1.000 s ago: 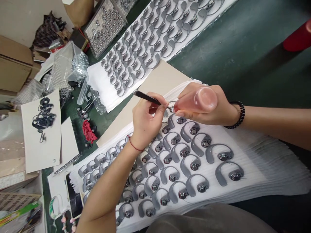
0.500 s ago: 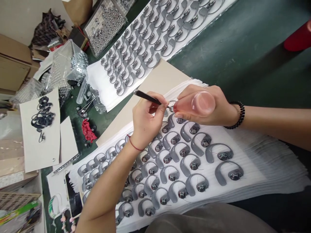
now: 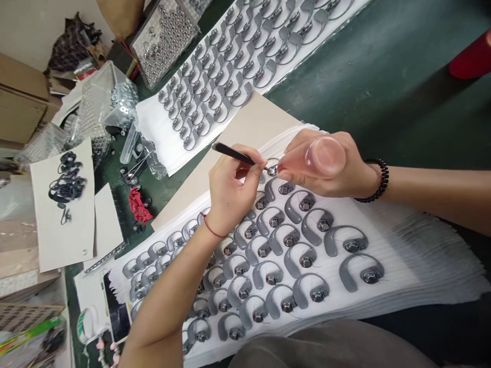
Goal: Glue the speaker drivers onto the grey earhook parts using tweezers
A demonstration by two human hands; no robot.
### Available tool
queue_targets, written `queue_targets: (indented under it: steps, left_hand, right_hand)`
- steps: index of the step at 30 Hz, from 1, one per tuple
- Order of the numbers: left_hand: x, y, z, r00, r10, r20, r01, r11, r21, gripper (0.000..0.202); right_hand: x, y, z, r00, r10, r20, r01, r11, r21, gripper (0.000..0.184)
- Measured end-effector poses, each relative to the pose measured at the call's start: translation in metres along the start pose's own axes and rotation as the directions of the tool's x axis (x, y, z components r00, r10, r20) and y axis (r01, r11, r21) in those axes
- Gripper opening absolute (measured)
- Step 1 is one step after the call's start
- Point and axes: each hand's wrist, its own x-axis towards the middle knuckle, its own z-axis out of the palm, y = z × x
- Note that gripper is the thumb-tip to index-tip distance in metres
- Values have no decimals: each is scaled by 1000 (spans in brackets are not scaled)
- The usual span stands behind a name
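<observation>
Green table point(image 3: 345, 87), bottle point(image 3: 320, 157), red cloth point(image 3: 139, 205) perhaps

Green table point(image 3: 368, 76), white sheets point(image 3: 399, 255), beige board point(image 3: 257, 120)

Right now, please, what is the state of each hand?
Left hand: closed, holding a slim dark tool.
Right hand: closed around a translucent pinkish bottle.

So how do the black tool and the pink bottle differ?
The black tool is slim and opaque; the pink bottle is wider and looks translucent. The black tool is in the left hand, the pink bottle in the right hand. Both have one end near the same metal part.
</observation>
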Motion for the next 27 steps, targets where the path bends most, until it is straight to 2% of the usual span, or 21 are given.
queue_targets:
  steps: [5, 13, 20, 24, 27]
  left_hand:
    - [0, 0, 0, 1000, -12, -7, 12, 1000, -11, 11]
    - [-2, 1, 2, 999, -28, -25, 27, 999, -40, 7]
    - [-6, 2, 1, 999, -34, -19, 33, 999, -30, 4]
    - [-3, 1, 1, 999, -47, -18, 46, 998, -41, 4]
    - [-2, -2, 3, 996, -84, -39, 81, 994, -73, 4]
  right_hand:
    - [0, 0, -1, 1000, -14, -20, 14, 1000, -20, 15]
    - [-1, 2, -1, 999, -15, -40, 13, 999, -44, 20]
    - [1, 0, 1, 999, -10, -34, 10, 1000, -8, 18]
    - [5, 2, -3, 994, 55, -97, -47, 995, 88, 19]
    - [7, 4, -12, 979, 98, -177, -83, 992, 91, 26]
